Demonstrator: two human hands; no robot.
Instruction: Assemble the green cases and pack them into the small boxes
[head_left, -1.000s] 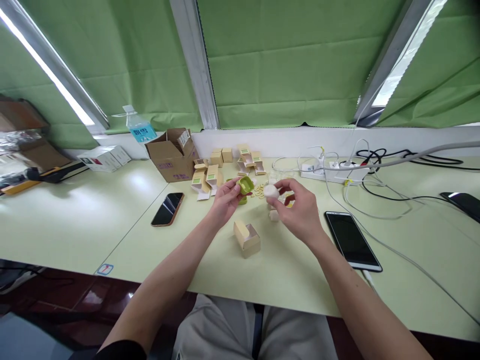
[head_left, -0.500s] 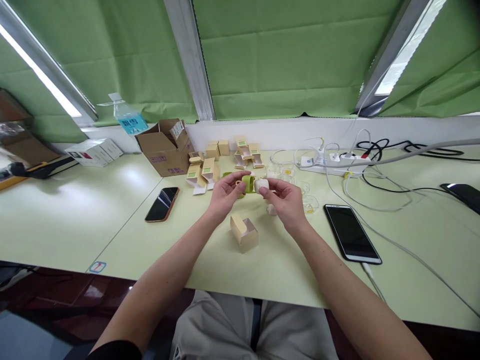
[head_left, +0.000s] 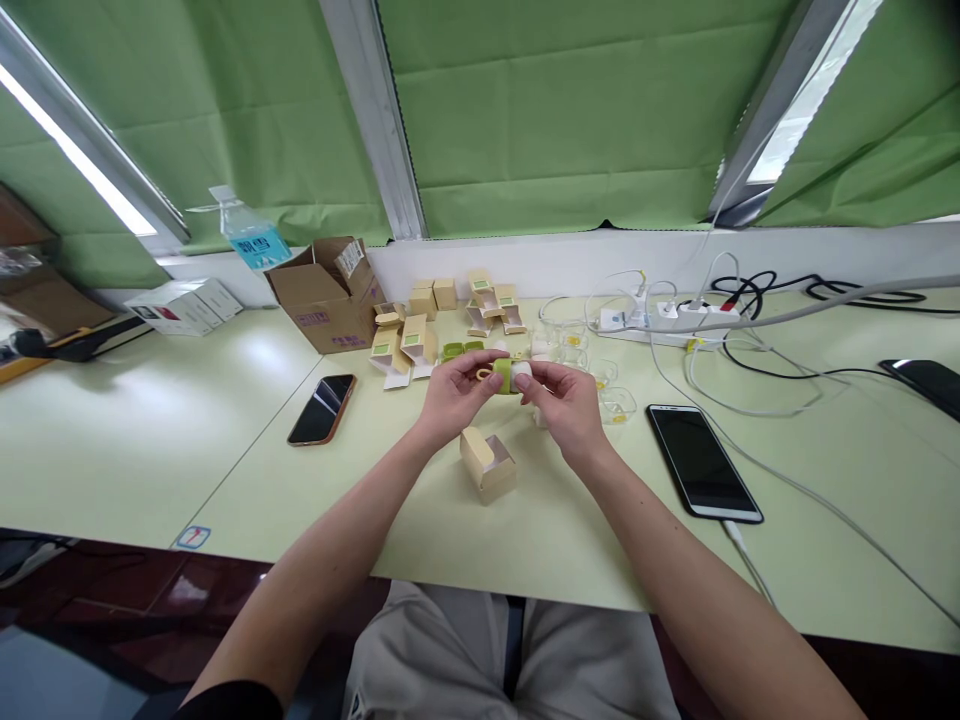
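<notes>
Green cover (head_left: 503, 377), pinched by left hand (head_left: 454, 396); white case (head_left: 520, 372), pinched by right hand (head_left: 568, 408), against the cover's right side, level.

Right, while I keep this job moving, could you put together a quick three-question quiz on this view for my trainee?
1. Multiple choice: what does the right hand hold?
A) a phone
B) a white piece
C) the water bottle

2. True or false: the left hand is empty.

3. Fill in the blank: the small tan box in front of the person sits ___ (nearer to / farther from) the person's lap than the two hands.

Key:
1. B
2. False; it holds a green case.
3. nearer to
</notes>
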